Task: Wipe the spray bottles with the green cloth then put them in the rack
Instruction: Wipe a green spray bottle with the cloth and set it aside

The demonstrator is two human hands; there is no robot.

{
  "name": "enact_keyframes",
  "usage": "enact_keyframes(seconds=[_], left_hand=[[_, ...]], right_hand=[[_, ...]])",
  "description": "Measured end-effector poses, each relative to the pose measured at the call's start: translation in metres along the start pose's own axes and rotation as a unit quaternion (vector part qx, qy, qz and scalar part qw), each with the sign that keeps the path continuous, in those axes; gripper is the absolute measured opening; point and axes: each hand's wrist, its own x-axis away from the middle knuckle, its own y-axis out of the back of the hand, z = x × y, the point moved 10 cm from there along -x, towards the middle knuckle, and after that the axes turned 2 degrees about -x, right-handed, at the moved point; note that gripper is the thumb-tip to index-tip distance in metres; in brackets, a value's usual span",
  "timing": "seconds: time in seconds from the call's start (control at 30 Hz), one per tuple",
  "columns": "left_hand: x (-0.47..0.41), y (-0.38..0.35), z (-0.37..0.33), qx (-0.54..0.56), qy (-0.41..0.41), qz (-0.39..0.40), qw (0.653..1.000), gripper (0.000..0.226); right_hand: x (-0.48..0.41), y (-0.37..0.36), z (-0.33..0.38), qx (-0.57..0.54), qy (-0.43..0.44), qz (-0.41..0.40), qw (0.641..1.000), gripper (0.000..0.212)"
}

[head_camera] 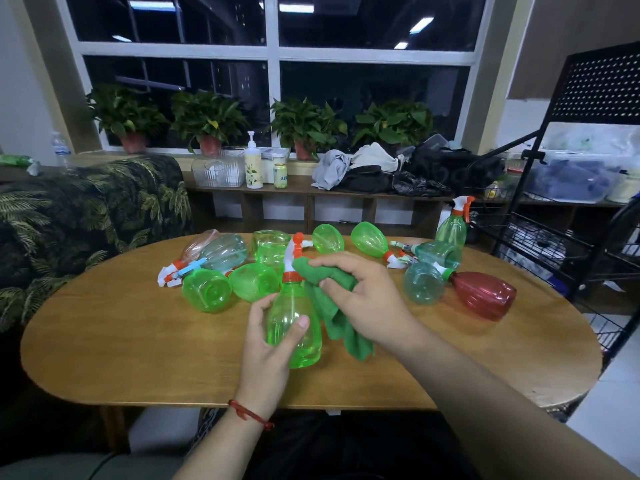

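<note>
Green-and-black leaf-print fabric covers the sofa [86,209], far to the left of the held spray bottle [294,327]. Closer on that bottle's left, and a little behind it, lying green bottles [206,289] and a pale blue bottle [225,252] crowd together on the wooden table [138,341]. The left hand [268,344] grasps the held spray bottle from its left side, with the thumb across the clear green front and the fingers curled round it. A red string bracelet [249,414] circles the wrist below.

The bottle is upright, with its white and orange trigger head on top. Whether its base rests on the wood I cannot tell. The green cloth [332,306] lies against the bottle's right shoulder and neck. It is bunched in the right hand [367,299], whose fingers curl round it, and a loose end hangs just right of the bottle.

Further right of the held bottle, a red bottle [485,295] lies on its side. An upright green bottle [452,226] stands behind and to the right of the held bottle. Farthest right of it is the black rack [588,202].
</note>
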Motion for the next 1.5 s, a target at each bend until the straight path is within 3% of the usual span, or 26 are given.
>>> enact_keyframes(seconds=[0.2,0.27,0.43,0.53,0.6,0.67,0.9,1.07,1.2,1.37,1.5], left_hand=[[-0.006,0.010,0.025,0.103,0.104,-0.038,0.989,0.060],[-0.009,0.010,0.036,0.144,0.140,-0.037,0.979,0.048],[-0.011,-0.006,0.036,0.205,0.150,0.016,0.967,0.043],[-0.013,-0.004,0.041,0.178,0.162,0.019,0.970,0.050],[-0.015,0.000,0.046,0.146,0.162,0.016,0.976,0.043],[-0.018,0.003,0.047,0.126,0.148,0.008,0.981,0.030],[-0.008,-0.003,0.025,0.142,0.122,0.005,0.982,0.047],[-0.004,-0.004,0.005,0.084,0.043,0.020,0.995,0.050],[-0.005,-0.006,0.005,0.065,0.024,0.047,0.996,0.062],[-0.004,-0.015,0.009,0.043,0.029,0.072,0.996,0.075],[-0.006,-0.011,0.015,0.067,0.052,0.047,0.995,0.070]], right_hand=[[0.019,0.008,-0.046,-0.049,-0.141,-0.058,0.987,0.037],[0.027,0.000,-0.055,-0.063,-0.164,-0.058,0.983,0.039],[0.036,-0.009,-0.051,-0.037,-0.127,-0.087,0.987,0.033],[0.040,-0.014,-0.044,-0.015,-0.105,-0.097,0.990,0.032],[0.045,-0.018,-0.037,-0.018,-0.096,-0.092,0.991,0.030],[0.049,-0.024,-0.032,-0.018,-0.082,-0.064,0.994,0.030],[0.054,-0.039,-0.022,-0.037,-0.079,0.044,0.995,0.039],[0.046,-0.017,-0.026,-0.034,-0.078,-0.040,0.996,0.040],[0.014,0.010,-0.009,0.048,-0.002,-0.120,0.992,0.047],[-0.014,-0.029,-0.003,0.204,0.114,0.003,0.972,0.058],[-0.009,-0.059,-0.002,0.234,0.188,0.110,0.948,0.057]])
